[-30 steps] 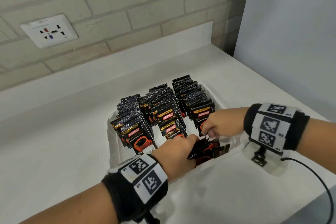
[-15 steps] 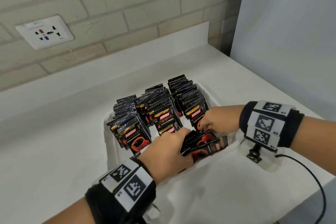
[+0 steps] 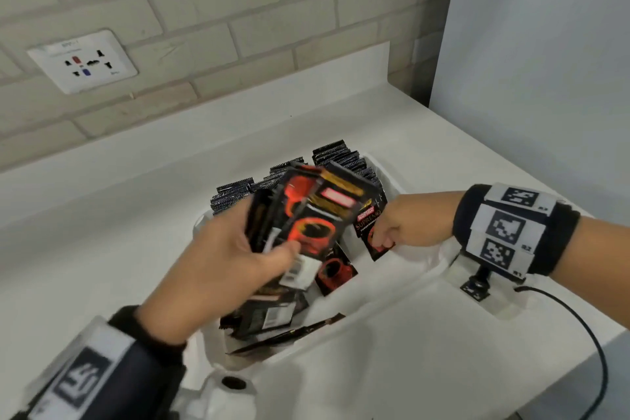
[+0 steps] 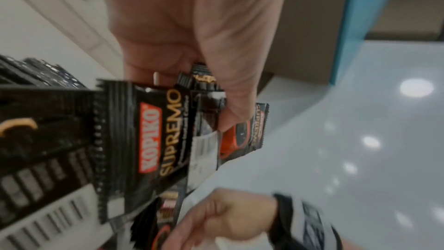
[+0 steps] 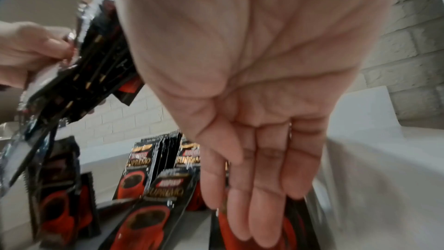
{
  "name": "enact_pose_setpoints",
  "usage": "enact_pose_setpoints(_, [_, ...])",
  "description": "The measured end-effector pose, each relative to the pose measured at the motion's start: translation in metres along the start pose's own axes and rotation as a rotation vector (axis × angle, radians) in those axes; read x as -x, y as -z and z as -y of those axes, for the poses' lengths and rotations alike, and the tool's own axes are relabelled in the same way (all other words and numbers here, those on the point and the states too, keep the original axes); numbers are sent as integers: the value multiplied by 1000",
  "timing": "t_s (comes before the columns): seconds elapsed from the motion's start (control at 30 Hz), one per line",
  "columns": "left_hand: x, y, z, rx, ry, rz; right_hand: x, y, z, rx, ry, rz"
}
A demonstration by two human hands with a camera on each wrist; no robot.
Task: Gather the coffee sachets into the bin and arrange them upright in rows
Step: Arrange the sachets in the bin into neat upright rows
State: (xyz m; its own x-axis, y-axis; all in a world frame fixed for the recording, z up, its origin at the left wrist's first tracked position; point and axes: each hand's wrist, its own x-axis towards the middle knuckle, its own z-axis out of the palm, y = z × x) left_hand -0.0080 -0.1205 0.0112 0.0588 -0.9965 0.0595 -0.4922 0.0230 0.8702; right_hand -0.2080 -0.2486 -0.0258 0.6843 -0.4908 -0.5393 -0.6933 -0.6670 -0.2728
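A white bin (image 3: 199,228) on the counter holds rows of black-and-red coffee sachets (image 3: 332,153) standing upright. My left hand (image 3: 272,242) grips a fanned bunch of sachets (image 3: 317,208) and holds it above the middle of the bin; the grip also shows in the left wrist view, where the hand (image 4: 216,102) closes on the bunch (image 4: 156,130). My right hand (image 3: 392,228) is at the front of the right row. Its straight fingers (image 5: 259,187) lie against the front sachet (image 3: 370,225). A few loose sachets (image 3: 269,314) lie flat at the bin's near end.
The bin sits on a white counter (image 3: 102,232) against a brick wall with a socket plate (image 3: 81,60). A pale panel (image 3: 528,78) closes off the right side. A black cable (image 3: 579,334) runs from my right wrist over the counter's front right edge.
My left hand has lifted the bunch of sachets up out of the bin's near end. My right hand has stayed at the front of the right row.
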Motion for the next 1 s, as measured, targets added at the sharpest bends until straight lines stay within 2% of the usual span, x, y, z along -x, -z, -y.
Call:
enact_pose_setpoints(0.2, [5, 40, 16, 509, 98, -206, 24, 11, -3, -221, 42, -187])
enact_pose_setpoints(0.37, [24, 44, 34, 679, 174, -296, 49, 8, 10, -483, 161, -361])
enact_pose_setpoints(0.43, [28, 36, 38, 698, 209, -317, 54, 3, 21, -562, 211, -371])
enact_pose_setpoints(0.6, [25, 17, 44, 717, 267, -387, 45, -12, 49, -523, 262, -417])
enact_pose_setpoints(0.9, [21, 37, 38, 653, 143, -468, 43, -32, 80, -536, 414, -518])
enact_pose_setpoints(0.97, [26, 46, 37, 632, 100, -489, 45, -38, 88, -480, 500, -492])
enact_pose_setpoints(1.0, [29, 51, 35, 636, 81, -508, 45, -46, 95, -414, 553, -433])
